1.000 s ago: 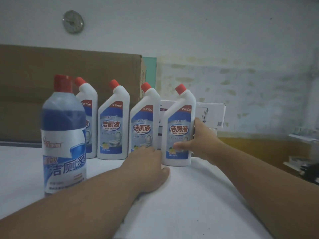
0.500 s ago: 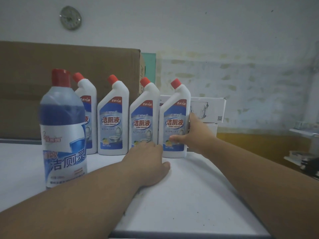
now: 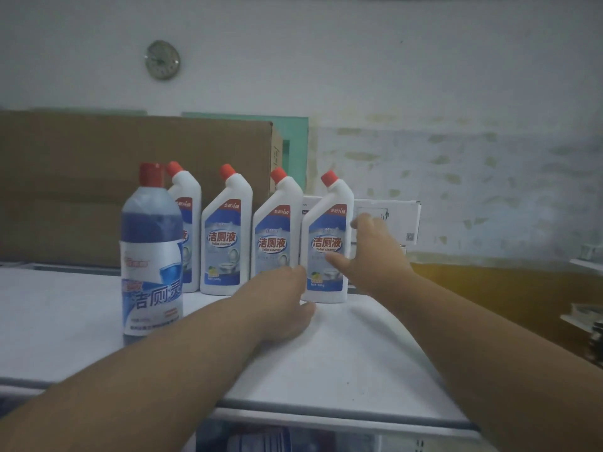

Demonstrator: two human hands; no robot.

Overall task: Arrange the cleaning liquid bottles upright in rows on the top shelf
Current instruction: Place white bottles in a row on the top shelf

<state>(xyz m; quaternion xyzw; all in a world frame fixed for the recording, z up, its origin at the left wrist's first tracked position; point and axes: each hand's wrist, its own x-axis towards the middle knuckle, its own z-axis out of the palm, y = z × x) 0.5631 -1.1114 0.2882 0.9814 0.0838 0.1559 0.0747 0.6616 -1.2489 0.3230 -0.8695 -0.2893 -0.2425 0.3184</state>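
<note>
Alignment comes next: the right hand (image 3: 375, 256), fingers spread and straight, touches the rightmost white plastic bottle with a red angled cap (image 3: 327, 243); nudge it low, since tall narrow bottles tip. The left hand (image 3: 282, 305), relaxed, rests on the smooth white top shelf (image 3: 342, 353), seemingly gripping nothing. A translucent blue cylindrical bottle (image 3: 151, 256) stands nearer.

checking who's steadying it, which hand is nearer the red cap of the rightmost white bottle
Right. The right hand is at that bottle's right side, fingers reaching up toward the red cap; the left hand sits low by its base on the shelf.
</note>
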